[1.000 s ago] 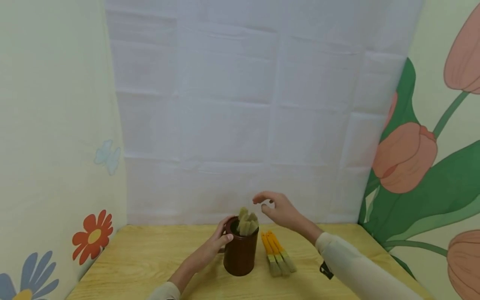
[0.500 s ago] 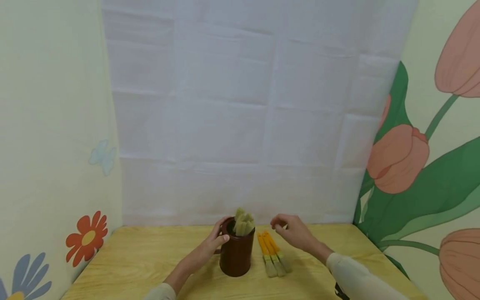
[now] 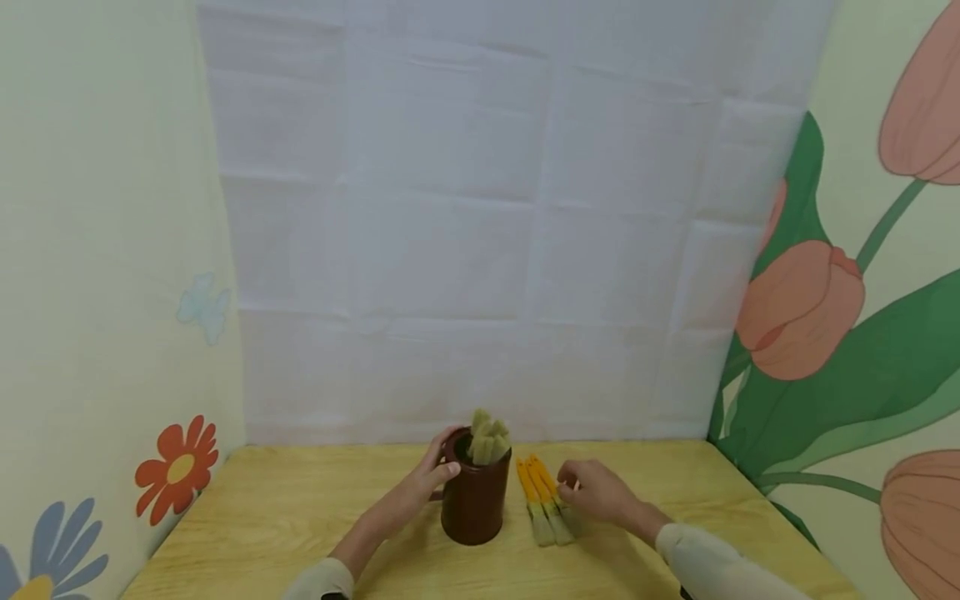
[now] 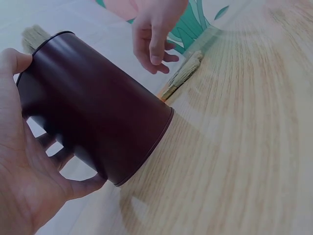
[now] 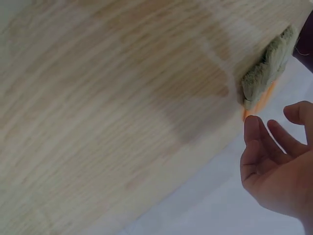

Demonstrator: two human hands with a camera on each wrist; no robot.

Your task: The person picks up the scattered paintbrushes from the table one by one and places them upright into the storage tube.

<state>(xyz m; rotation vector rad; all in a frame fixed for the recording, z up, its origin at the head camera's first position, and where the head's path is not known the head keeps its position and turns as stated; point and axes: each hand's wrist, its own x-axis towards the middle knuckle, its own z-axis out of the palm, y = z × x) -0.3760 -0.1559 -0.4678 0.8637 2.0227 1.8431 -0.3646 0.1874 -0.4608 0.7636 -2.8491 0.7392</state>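
Observation:
My left hand (image 3: 408, 493) grips a dark brown mug (image 3: 472, 505) standing on the table, its thumb at the rim and its fingers round the side. Bristle ends of several paintbrushes (image 3: 489, 440) stick up out of the mug. To its right, three paintbrushes (image 3: 537, 500) with orange handles lie side by side, bristles toward me. My right hand (image 3: 596, 492) hovers at the rightmost brush and partly covers it. In the right wrist view, that hand's thumb and bent fingers are apart with nothing between them, fingertips close to the brushes (image 5: 266, 73).
The wood-grain table (image 3: 322, 517) ends at a creased white sheet (image 3: 450, 250) behind. Side walls carry printed flowers, a red one (image 3: 178, 468) at left and large pink tulips (image 3: 802, 312) at right.
My right hand has come down and to the right, from above beside the mug to the rightmost paintbrush. My left hand keeps its grip on the mug, which stays in place.

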